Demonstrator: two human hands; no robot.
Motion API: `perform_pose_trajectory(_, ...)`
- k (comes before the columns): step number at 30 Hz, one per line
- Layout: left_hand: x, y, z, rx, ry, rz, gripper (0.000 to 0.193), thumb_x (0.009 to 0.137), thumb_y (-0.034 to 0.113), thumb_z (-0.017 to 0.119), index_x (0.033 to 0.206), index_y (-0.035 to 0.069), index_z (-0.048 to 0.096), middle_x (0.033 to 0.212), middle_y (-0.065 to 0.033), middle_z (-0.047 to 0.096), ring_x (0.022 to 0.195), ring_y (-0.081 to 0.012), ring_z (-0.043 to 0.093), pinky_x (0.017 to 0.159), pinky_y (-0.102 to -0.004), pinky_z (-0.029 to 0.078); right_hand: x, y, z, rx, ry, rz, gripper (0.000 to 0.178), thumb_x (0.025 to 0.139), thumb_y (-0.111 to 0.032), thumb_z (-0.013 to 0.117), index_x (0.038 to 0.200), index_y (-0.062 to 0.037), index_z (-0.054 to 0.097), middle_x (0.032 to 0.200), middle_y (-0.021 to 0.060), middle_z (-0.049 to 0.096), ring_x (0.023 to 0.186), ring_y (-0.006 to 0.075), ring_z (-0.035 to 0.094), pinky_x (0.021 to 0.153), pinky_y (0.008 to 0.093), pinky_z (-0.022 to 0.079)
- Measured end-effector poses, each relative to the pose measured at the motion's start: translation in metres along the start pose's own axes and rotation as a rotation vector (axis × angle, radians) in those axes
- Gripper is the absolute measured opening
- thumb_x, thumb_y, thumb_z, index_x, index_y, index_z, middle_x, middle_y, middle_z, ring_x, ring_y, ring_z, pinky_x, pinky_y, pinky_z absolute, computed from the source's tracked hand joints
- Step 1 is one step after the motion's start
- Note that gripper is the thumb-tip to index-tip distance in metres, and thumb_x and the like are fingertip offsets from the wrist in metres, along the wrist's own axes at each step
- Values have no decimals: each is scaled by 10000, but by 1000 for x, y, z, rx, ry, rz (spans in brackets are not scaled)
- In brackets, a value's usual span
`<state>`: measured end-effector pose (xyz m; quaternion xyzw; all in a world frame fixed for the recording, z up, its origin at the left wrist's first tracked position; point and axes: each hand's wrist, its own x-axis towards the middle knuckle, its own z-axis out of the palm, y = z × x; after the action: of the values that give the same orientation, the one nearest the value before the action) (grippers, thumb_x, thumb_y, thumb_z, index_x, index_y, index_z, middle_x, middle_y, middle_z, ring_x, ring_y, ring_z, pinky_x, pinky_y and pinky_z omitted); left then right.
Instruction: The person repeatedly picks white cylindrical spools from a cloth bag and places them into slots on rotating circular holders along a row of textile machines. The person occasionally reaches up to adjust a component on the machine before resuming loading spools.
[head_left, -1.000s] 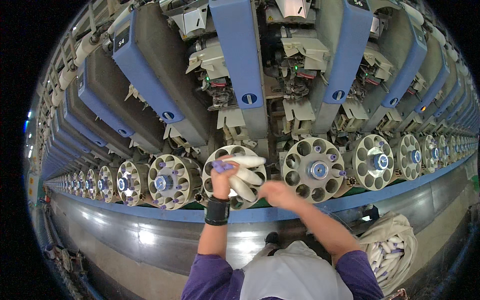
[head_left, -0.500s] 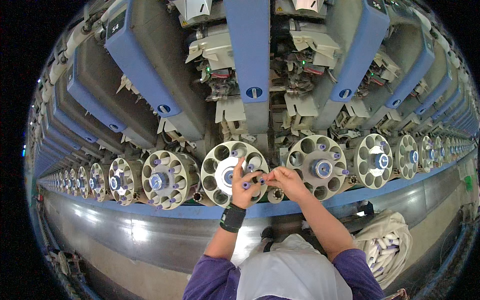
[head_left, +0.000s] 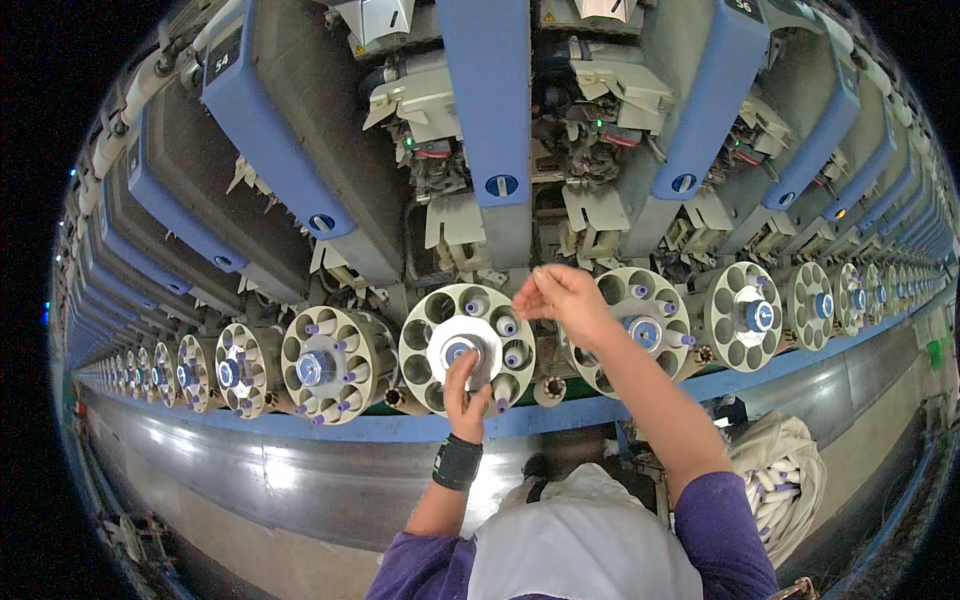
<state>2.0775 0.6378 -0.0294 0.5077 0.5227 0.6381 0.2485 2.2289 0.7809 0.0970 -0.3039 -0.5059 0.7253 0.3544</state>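
Observation:
In front of me is a round cream magazine (head_left: 418, 352) with a ring of round pockets, several of them holding white yarn bobbins (head_left: 513, 354) with purple tips. My left hand (head_left: 465, 405) reaches onto its face from below. The fingers stretch to the blue-and-silver hub (head_left: 461, 349), and the thumb stands apart near a bobbin at the lower right. Raised above the gap to the neighbouring magazine (head_left: 668, 370), my right hand (head_left: 568, 302) has its fingertips pinched together. Whatever they hold is too fine to make out.
Similar magazines stretch away left and right along a blue rail (head_left: 400, 428). Above them hang blue-fronted machine units (head_left: 486, 100) with metal guides. A cloth sack (head_left: 805, 460) of bobbins stands at lower right, beside a shiny metal strip (head_left: 280, 465).
My left hand has dropped from the bobbin tips at the right side to the hub. The right hand has left those tips and risen, still pinched. The view has shifted slightly.

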Motion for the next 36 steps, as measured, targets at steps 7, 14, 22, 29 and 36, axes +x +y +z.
perform_pose_trajectory(7, 87, 32, 26, -324, -75, 50, 561, 907, 296, 360, 1349, -10, 198, 1364, -169, 284, 1262, -252, 291, 1051, -356, 191, 37, -74, 44, -504, -253, -232, 290, 916, -177, 420, 770, 29, 563, 760, 86, 607, 703, 156, 607, 683, 278, 516)
perform_pose_trajectory(14, 55, 15, -11, -272, 29, -276, 329, 919, 261, 424, 1072, -9, 532, 874, -48, 585, 769, -103, 525, 696, -227, 414, 32, -93, 36, -358, -146, -66, 281, 917, -206, 431, 800, 22, 546, 772, 103, 607, 699, 169, 615, 657, 290, 538)
perform_pose_trajectory(22, -23, -42, 7, 380, -339, -73, 376, 677, -92, 479, 1006, 50, 591, 983, -111, 596, 869, -253, 573, 783, -320, 456, 16, -102, -1, -320, -149, -57, 285, 920, -223, 431, 789, 10, 531, 779, 98, 592, 718, 162, 604, 666, 303, 546)
perform_pose_trajectory(29, -19, -41, 4, 486, -500, 20, 431, 618, -63, 513, 1023, 77, 560, 1052, -118, 570, 952, -309, 541, 815, -375, 443, -36, -136, 24, -590, -235, 279, 291, 907, -246, 456, 736, -20, 524, 620, 59, 563, 458, 100, 522, 412, 206, 406)
perform_pose_trajectory(36, -16, -48, 12, 517, -496, -33, 374, 620, -67, 497, 969, 48, 561, 993, -120, 580, 932, -312, 540, 782, -373, 441, 0, -37, -9, -648, 104, 149, 234, 828, -289, 549, 851, -61, 593, 711, 18, 589, 486, 71, 464, 426, 214, 372)
